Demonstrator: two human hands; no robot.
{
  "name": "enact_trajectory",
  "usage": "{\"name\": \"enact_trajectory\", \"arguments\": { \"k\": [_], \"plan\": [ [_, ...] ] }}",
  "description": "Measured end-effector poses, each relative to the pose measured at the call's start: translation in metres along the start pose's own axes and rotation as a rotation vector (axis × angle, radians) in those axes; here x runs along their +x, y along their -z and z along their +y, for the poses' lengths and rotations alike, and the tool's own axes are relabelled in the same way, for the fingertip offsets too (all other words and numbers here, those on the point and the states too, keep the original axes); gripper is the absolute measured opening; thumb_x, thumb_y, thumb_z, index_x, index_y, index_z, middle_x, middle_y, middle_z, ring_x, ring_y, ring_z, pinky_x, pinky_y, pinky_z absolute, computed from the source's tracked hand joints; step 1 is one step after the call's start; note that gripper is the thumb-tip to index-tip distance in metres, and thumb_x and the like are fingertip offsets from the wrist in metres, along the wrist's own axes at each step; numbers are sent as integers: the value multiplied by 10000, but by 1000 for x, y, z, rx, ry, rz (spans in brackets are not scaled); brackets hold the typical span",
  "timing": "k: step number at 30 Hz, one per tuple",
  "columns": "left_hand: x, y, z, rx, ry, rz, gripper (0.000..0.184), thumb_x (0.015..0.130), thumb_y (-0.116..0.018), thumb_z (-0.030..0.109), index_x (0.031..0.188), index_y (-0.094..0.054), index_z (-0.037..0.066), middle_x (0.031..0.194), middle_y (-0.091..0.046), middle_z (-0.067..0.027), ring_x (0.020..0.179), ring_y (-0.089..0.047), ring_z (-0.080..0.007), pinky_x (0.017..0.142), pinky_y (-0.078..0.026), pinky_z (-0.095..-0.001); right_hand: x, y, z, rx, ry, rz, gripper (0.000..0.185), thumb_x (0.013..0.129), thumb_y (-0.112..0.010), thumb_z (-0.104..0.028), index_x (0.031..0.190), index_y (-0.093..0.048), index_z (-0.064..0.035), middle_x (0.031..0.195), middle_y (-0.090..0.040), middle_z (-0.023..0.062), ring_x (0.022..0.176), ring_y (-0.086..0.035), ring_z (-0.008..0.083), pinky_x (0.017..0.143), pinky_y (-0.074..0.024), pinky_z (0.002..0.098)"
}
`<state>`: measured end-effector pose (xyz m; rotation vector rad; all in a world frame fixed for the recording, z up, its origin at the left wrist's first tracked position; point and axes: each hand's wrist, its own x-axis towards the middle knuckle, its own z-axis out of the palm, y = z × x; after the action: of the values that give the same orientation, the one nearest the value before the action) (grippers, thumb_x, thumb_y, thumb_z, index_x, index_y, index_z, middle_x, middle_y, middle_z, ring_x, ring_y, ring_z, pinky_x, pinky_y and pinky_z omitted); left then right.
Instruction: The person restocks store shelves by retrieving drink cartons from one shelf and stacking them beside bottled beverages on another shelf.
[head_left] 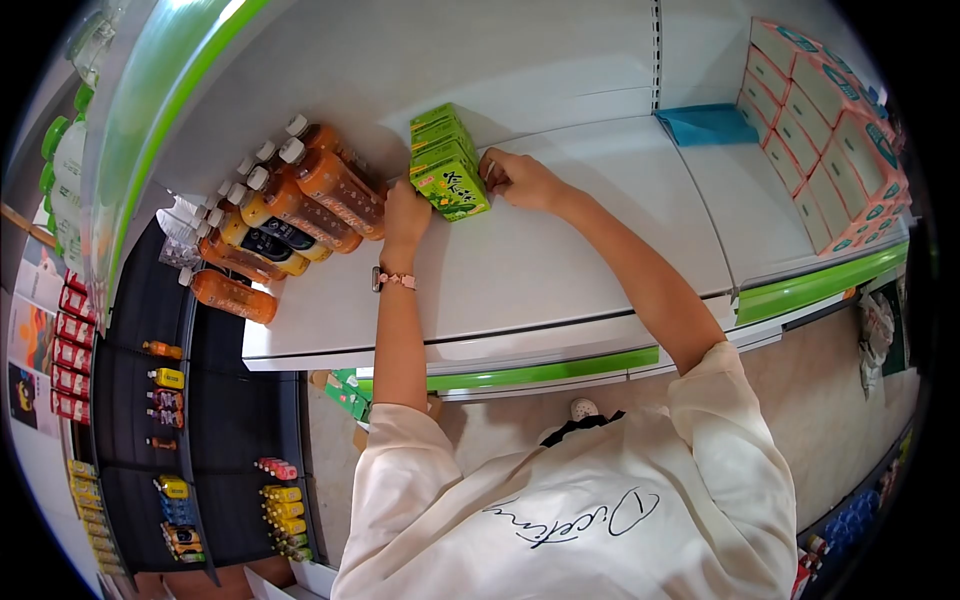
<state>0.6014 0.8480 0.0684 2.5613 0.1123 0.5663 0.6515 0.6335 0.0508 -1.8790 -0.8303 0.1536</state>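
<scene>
A row of green drink cartons (451, 187) with dark lettering and yellow pictures runs from the back wall toward me on the white shelf. Against the left side of the front carton, my left hand (408, 212) is closed, its fingertips partly hidden. On the other side, my right hand (520, 180) has its fingers bent and pinched at the carton's right edge. Together the two hands hold the front of the row from both sides. Just left of my left hand stand several orange drink bottles (340, 190) with white caps.
Pink-and-white boxes (815, 140) are stacked at the shelf's right end, beside a blue sheet (708, 124). One orange bottle (232, 296) is near the left edge. Dark shelves (235, 400) with bottles stand lower left. A green strip (540, 372) lines the shelf front.
</scene>
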Motion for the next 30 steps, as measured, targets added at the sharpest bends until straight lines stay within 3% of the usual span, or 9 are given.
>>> {"name": "enact_trajectory", "arguments": {
  "k": [13, 25, 28, 30],
  "plan": [
    [-1, 1, 0, -6, 4, -14, 300, 842, -533, 144, 1118, -577, 36, 996, -615, -259, 971, -556, -443, 811, -453, -502, 1, -2, 5, -4, 9, 20, 211, 781, -552, 63, 965, -521, -37, 843, -643, 121, 820, -613, 246, 759, -475, 341],
    [-2, 2, 3, 13, 10, -5, 305, 842, -550, 176, 1111, -581, 36, 1000, -616, -255, 968, -557, -446, 812, -454, -504, 1, -3, 4, -91, 7, 47, 168, 813, -578, -68, 974, -535, -48, 821, -647, 118, 768, -610, 251, 722, -473, 345],
    [-1, 1, 2, 7, 8, -7, 298, 843, -547, 170, 1106, -583, 36, 1001, -617, -253, 970, -557, -445, 812, -455, -503, 0, -4, -3, -84, 34, 97, 158, 893, -537, -176, 978, -530, -44, 829, -656, 121, 709, -606, 238, 673, -477, 339],
    [-1, 1, 1, 14, 6, -10, 294, 843, -546, 167, 1103, -584, 35, 1001, -618, -253, 970, -558, -445, 812, -456, -502, -3, -2, -11, -51, -63, 85, 277, 955, -464, -312, 982, -526, -43, 833, -662, 119, 635, -594, 217, 603, -473, 330]
  ]
}}
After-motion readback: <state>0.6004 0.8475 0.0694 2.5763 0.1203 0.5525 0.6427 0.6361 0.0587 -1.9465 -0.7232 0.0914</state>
